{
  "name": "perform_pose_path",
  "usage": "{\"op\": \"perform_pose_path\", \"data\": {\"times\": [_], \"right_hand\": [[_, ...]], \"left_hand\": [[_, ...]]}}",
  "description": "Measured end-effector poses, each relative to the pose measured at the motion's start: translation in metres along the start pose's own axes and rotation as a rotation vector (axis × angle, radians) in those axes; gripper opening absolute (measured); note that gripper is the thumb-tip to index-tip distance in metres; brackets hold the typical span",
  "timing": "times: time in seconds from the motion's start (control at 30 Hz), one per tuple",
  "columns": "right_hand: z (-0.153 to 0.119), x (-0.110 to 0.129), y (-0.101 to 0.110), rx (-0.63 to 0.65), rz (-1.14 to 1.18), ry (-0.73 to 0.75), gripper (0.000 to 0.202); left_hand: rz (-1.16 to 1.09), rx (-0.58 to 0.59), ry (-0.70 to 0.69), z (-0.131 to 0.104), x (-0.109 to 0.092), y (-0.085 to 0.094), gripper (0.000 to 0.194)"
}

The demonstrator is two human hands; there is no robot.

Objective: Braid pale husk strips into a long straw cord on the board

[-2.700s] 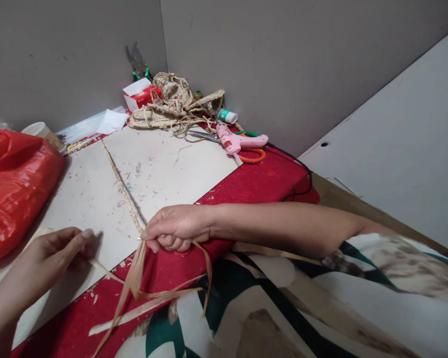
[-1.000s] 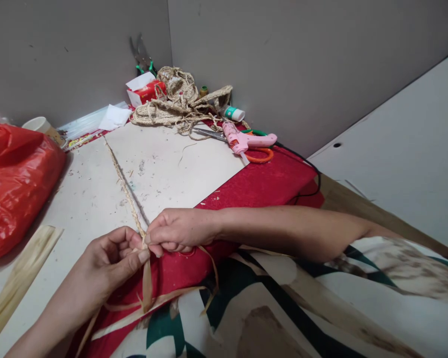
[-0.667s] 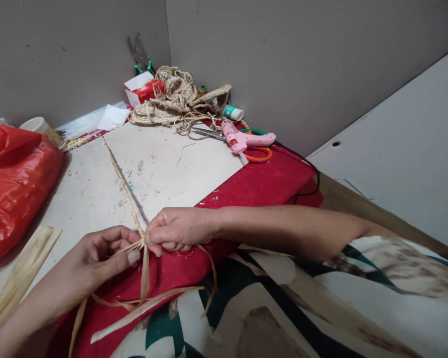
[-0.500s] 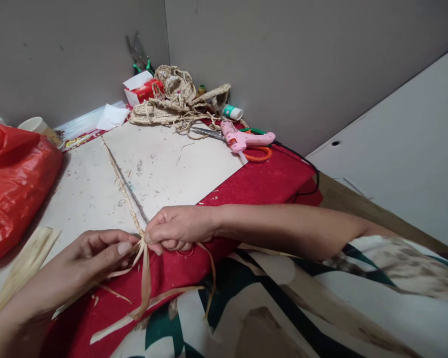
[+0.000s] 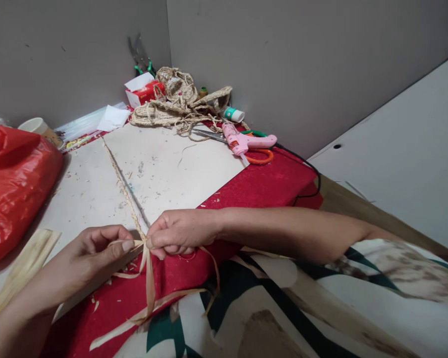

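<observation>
A thin straw-coloured braid (image 5: 124,186) runs taut from the far edge of the white board down to my hands. My right hand (image 5: 177,232) is closed, pinching the braid's near end and a strand that trails out behind its fingers. My left hand (image 5: 100,248) pinches another flat strand (image 5: 137,244) between thumb and forefinger, drawn out to the left of the braid. Between the hands, loose strands (image 5: 149,283) hang over the red cloth towards my lap. How the braid is fastened at its far end I cannot make out.
A red plastic bag (image 5: 18,189) bulges at the left, above dry husk strips (image 5: 26,273). Along the back of the white board (image 5: 179,174) lie coiled braided cord (image 5: 160,112), scissors (image 5: 259,156), a pink glue gun (image 5: 242,140), a glue stick (image 5: 234,114) and a paper cup (image 5: 37,127).
My left hand has shifted slightly, and the strand in its pinch now stretches straight out to the left from the braid. My right hand keeps its hold at the braid's end.
</observation>
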State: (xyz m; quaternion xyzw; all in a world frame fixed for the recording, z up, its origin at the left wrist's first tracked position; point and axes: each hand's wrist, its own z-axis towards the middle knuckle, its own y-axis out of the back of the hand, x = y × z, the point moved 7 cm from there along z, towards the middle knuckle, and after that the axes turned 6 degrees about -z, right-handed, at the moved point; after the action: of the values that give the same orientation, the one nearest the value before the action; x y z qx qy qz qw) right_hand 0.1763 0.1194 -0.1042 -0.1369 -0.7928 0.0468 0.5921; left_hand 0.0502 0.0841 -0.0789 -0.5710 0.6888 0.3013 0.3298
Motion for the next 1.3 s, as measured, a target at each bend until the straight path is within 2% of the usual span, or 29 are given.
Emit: {"op": "perform_pose_path", "data": {"times": [0.1, 0.23, 0.37, 0.47, 0.57, 0.67, 0.8, 0.9, 0.97, 1.03, 1.1, 1.13, 1.2, 1.3], "right_hand": [[0.0, 0.001, 0.003, -0.064, -0.093, 0.019, 0.02], [-0.001, 0.003, 0.004, -0.119, -0.134, 0.05, 0.02], [0.001, -0.001, 0.002, -0.141, -0.044, 0.025, 0.018], [0.002, -0.005, 0.0, -0.15, 0.043, 0.006, 0.015], [0.002, -0.006, -0.004, -0.119, 0.098, 0.005, 0.015], [0.001, -0.005, -0.006, -0.105, 0.122, 0.027, 0.021], [0.0, -0.004, -0.006, -0.131, 0.109, 0.074, 0.022], [-0.001, -0.002, -0.005, -0.145, 0.091, 0.089, 0.019], [-0.002, 0.0, -0.006, -0.119, 0.111, 0.085, 0.016], [-0.004, 0.002, -0.006, -0.094, 0.141, 0.065, 0.015], [-0.005, 0.002, -0.007, -0.078, 0.154, 0.041, 0.015], [-0.005, 0.002, -0.006, -0.079, 0.153, 0.033, 0.015], [-0.005, 0.002, -0.006, -0.082, 0.152, 0.031, 0.017], [-0.005, 0.001, -0.007, -0.077, 0.15, 0.025, 0.021]], "left_hand": [[0.254, 0.002, -0.053, -0.009, -0.013, -0.007, 0.033], [0.641, -0.242, -0.29, -0.031, -0.027, -0.021, 0.029], [1.142, -0.442, -0.601, -0.054, -0.023, -0.057, 0.012], [1.459, -0.474, -0.805, -0.062, -0.016, -0.085, 0.007], [1.616, -0.497, -0.823, -0.061, -0.015, -0.093, 0.007], [1.665, -0.528, -0.802, -0.058, -0.017, -0.097, 0.007], [1.701, -0.513, -0.779, -0.053, -0.013, -0.104, 0.014], [1.576, -0.447, -0.796, -0.057, -0.011, -0.104, 0.017], [1.363, -0.432, -0.774, -0.064, -0.014, -0.095, 0.012], [1.076, -0.529, -0.688, -0.071, -0.02, -0.073, 0.01], [0.764, -0.646, -0.529, -0.072, -0.021, -0.047, 0.023], [0.604, -0.661, -0.43, -0.068, -0.017, -0.036, 0.031], [0.244, -0.525, -0.244, -0.049, -0.004, -0.03, 0.043], [-0.278, -0.206, -0.07, -0.022, 0.013, -0.046, 0.045]]}}
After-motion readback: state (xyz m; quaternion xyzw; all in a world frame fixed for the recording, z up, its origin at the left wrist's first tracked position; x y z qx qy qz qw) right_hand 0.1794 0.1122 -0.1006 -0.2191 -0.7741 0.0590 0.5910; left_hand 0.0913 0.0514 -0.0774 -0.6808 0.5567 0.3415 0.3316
